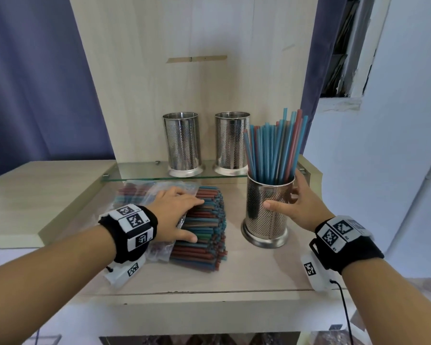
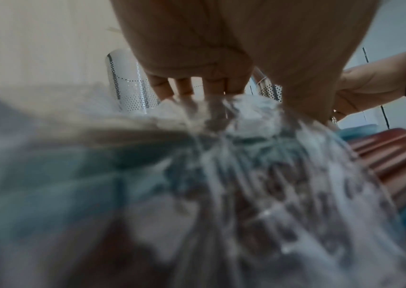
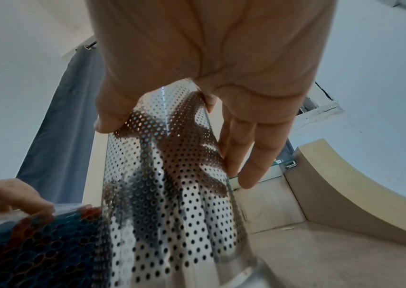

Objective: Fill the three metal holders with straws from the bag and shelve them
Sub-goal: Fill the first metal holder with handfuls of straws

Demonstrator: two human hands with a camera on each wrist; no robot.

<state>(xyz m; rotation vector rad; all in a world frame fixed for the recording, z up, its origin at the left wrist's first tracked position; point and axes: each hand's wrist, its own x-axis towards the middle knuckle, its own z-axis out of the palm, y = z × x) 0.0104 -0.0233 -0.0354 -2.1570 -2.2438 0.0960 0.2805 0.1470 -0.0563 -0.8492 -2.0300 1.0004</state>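
We see the right hand (image 1: 302,207) placed around a perforated metal holder (image 1: 268,212) that stands upright on the wooden counter (image 1: 246,272); the thumb (image 3: 111,115) presses its near side and the fingers (image 3: 248,155) lie extended along its far side, so the wall sits between thumb and fingers. This holder contains a dense, upright bundle of blue and red straws (image 1: 275,148) projecting well above its rim. We see the left hand (image 1: 174,212) resting palm down, fingers loosely extended, on the clear plastic bag (image 1: 144,195) and on the stack of loose straws (image 1: 204,227) that protrudes from the bag's open end. The stack lies horizontally on the counter, just left of the filled holder and apart from it. In the left wrist view the fingertips (image 2: 184,87) press into the crumpled plastic; whether they pinch it we cannot tell. Two further metal holders stand upright and side by side on the glass shelf (image 1: 139,171) behind the bag: the left empty holder (image 1: 183,144) and the right empty holder (image 1: 232,143). No straws project from either. A blue curtain (image 1: 35,83) hangs behind the counter at left.
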